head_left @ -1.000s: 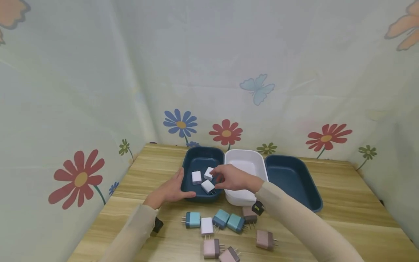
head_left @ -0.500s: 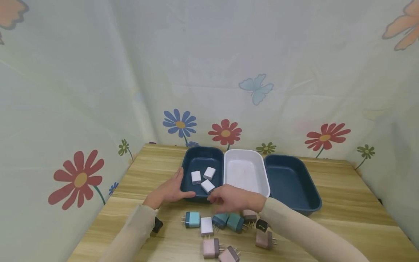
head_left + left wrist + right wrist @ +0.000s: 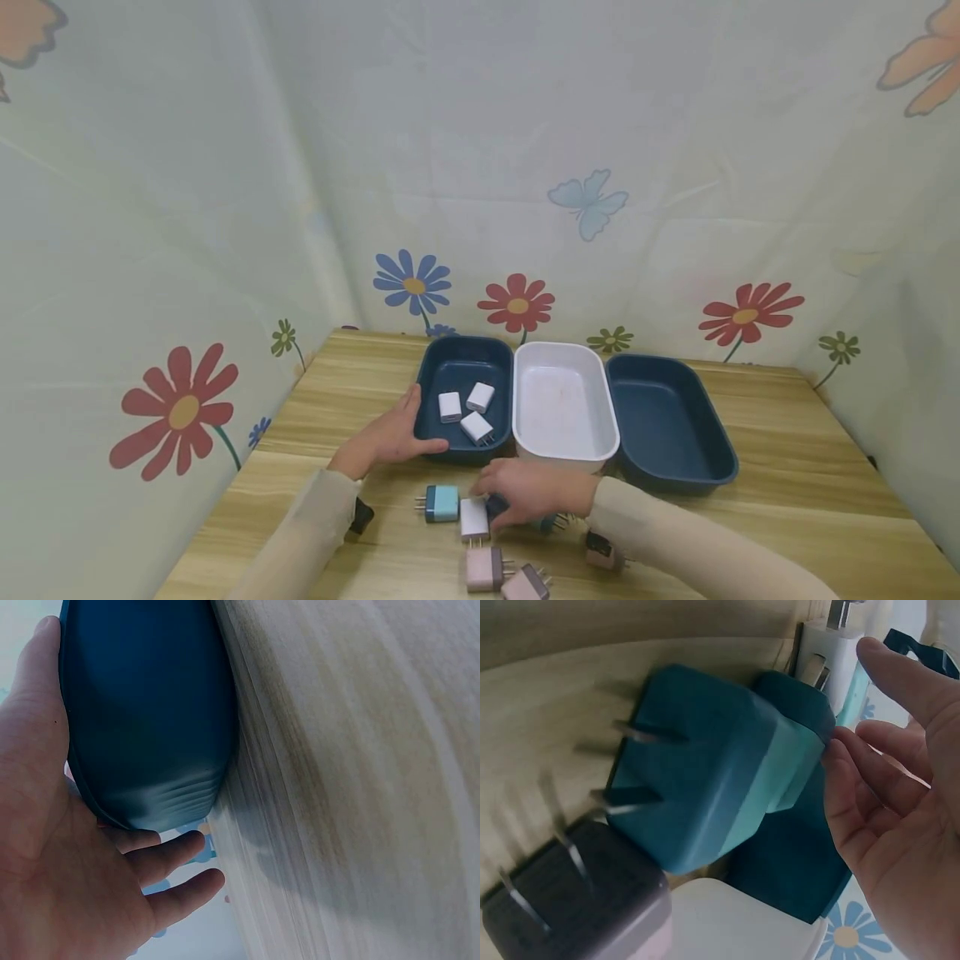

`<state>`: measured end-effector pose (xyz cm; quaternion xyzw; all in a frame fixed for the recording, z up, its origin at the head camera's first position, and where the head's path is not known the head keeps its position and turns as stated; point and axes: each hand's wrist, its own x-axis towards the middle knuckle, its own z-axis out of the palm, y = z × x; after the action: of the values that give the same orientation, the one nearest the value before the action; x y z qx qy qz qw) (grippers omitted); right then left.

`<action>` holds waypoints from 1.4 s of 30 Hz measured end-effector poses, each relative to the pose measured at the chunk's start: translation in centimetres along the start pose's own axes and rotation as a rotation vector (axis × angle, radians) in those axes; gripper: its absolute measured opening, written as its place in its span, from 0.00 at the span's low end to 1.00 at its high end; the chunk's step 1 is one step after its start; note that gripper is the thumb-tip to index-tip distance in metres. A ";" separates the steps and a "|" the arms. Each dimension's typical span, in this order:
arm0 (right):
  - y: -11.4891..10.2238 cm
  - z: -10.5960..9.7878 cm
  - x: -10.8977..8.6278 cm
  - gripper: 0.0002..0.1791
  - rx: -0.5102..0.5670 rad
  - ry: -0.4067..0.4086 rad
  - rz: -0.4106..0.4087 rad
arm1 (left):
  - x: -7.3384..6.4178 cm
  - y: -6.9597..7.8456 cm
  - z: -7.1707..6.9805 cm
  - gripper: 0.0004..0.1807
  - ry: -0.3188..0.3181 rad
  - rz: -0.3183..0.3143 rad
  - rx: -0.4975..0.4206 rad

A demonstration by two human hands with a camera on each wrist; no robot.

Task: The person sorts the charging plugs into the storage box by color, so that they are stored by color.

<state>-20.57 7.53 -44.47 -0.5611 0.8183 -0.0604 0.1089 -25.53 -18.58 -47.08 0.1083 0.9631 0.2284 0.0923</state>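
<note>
My left hand (image 3: 386, 433) rests against the near left corner of the left dark blue tray (image 3: 428, 375), its fingers extended along the outside in the left wrist view. Three white chargers (image 3: 450, 407) lie in that tray. My right hand (image 3: 536, 487) is low over the table with thumb and fingers apart, beside another white charger (image 3: 473, 520). In the right wrist view, the thumb is near this white charger (image 3: 840, 656), and the fingertips are close to a teal charger (image 3: 810, 712). From the head, the right hand partly hides the teal chargers.
A white tray (image 3: 566, 400) and a second dark blue tray (image 3: 667, 417) stand beside the left one. A light blue charger (image 3: 442, 503) and several pink chargers (image 3: 483, 569) lie nearer on the wooden table (image 3: 787, 508). A printed cloth (image 3: 480, 150) hangs behind.
My right hand has come out of the left blue tray, moving toward me and down to the chargers on the table. Three white chargers stay in the tray. My left hand has not moved.
</note>
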 end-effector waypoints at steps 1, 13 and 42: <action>0.0 0.1 0.0 0.25 -0.004 0.003 -0.004 | 0.0 0.0 0.0 0.67 0.001 -0.001 0.000; -0.2 1.0 0.9 0.27 -0.018 -0.012 0.002 | -0.1 0.1 0.2 0.67 0.005 -0.001 0.006; -0.6 -0.1 0.0 0.31 -0.030 0.039 -0.035 | -0.1 -0.1 0.2 0.68 -0.003 -0.004 0.003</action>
<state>-20.09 7.32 -44.24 -0.5759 0.8110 -0.0608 0.0835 -25.42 -18.65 -47.29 0.1069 0.9635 0.2267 0.0943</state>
